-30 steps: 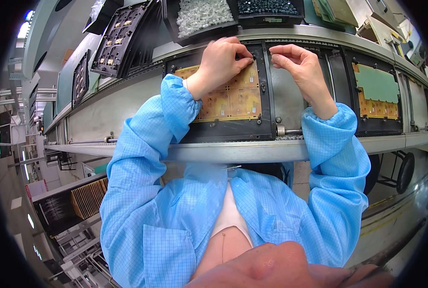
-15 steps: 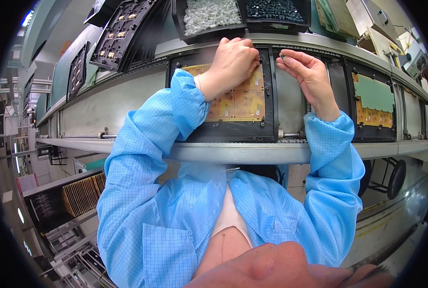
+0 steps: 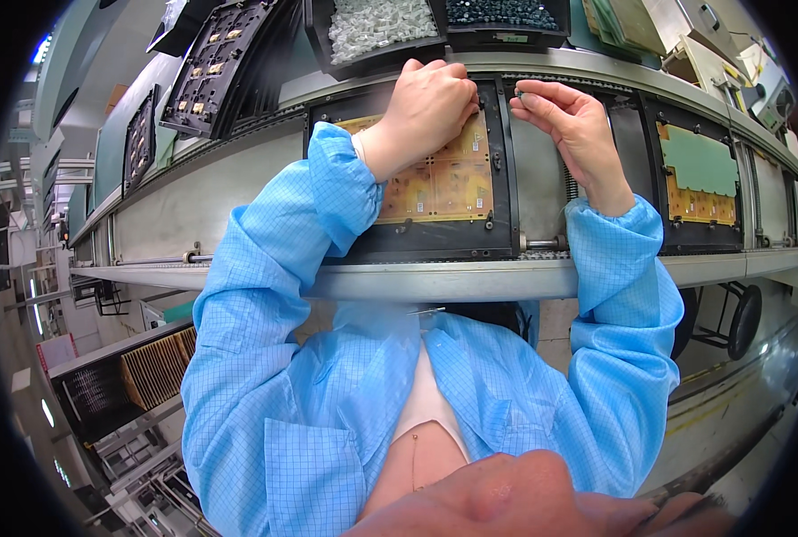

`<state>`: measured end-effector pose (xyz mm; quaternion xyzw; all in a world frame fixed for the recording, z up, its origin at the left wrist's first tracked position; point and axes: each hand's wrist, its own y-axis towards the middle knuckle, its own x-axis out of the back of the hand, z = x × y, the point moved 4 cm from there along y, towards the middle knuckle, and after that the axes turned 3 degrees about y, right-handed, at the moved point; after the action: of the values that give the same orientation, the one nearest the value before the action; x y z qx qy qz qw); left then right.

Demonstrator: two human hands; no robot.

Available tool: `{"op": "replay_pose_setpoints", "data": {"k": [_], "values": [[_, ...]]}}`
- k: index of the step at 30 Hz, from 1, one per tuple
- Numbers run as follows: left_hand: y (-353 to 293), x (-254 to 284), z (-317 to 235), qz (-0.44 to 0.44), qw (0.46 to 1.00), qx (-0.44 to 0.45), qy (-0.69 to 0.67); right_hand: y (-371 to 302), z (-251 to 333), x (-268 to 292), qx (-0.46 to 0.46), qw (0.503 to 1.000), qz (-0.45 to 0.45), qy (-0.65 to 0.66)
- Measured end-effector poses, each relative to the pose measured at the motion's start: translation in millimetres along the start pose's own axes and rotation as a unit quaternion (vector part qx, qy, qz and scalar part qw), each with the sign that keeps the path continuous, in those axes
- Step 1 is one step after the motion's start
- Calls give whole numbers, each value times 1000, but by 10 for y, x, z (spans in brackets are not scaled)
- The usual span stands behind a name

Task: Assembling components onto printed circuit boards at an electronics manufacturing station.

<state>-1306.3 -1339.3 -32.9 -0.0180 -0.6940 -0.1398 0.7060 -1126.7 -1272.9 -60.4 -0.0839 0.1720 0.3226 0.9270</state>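
My left hand (image 3: 421, 115) is closed, fingers curled down over the upper part of a yellow-brown circuit board (image 3: 452, 183) in a black carrier frame (image 3: 363, 246). Its fingertips are hidden behind the knuckles, so whatever they hold cannot be seen. To the right of that frame, my right hand (image 3: 576, 134) pinches a small dark blue-green component (image 3: 520, 93) between thumb and forefinger, raised above the metal conveyor. White labels and printed outlines show on the bare part of the board.
Beyond the rail stand a black bin of white parts (image 3: 376, 27) and a bin of dark blue parts (image 3: 502, 12). Black trays (image 3: 215, 72) lean at the far left. A second board partly under a green cover (image 3: 699, 161) sits at right. The conveyor's metal rail (image 3: 452, 281) runs along the near side.
My view has shifted slightly. Both hands appear a little higher in the picture, the left still over the board and the right still pinching the small component.
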Motion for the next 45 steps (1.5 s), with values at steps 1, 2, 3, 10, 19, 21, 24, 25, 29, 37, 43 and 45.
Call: {"op": "replay_pose_setpoints", "data": {"k": [1,2,3,10,19,21,24,25,29,37,43,45], "values": [[-38,-100,179,13,1000,-8,19,136,-148,-100,0,1000,-1,2],[-70,-221,365,15,1000,-10,20,273,-297,-193,1,1000,-2,4],[-73,-343,512,-20,999,-27,27,416,-442,-245,3,1000,0,3],[-188,-1311,1561,-88,994,40,-54,1374,-1524,-440,6,1000,3,-8],[-189,-1558,3542,-218,970,107,21,2126,-2256,-874,23,993,-6,-115],[-152,-1725,3918,-183,976,113,25,2320,-2406,-1045,24,989,-6,-148],[-57,-2013,4390,-65,992,111,-13,2693,-2648,-1269,45,974,-5,-221],[-52,-2111,4587,-67,991,112,-26,2849,-2751,-1333,39,972,-8,-232],[-25,-2687,5614,-64,995,75,30,3764,-3397,-1700,41,948,14,-316],[-542,-4848,9035,-63,980,73,-173,6476,-5932,-3113,121,882,27,-454],[-1547,-6682,11938,-99,961,76,-248,8536,-8408,-4760,130,840,20,-526],[-1881,-7250,12832,-89,956,43,-276,9173,-9195,-5262,135,840,23,-525]]}}
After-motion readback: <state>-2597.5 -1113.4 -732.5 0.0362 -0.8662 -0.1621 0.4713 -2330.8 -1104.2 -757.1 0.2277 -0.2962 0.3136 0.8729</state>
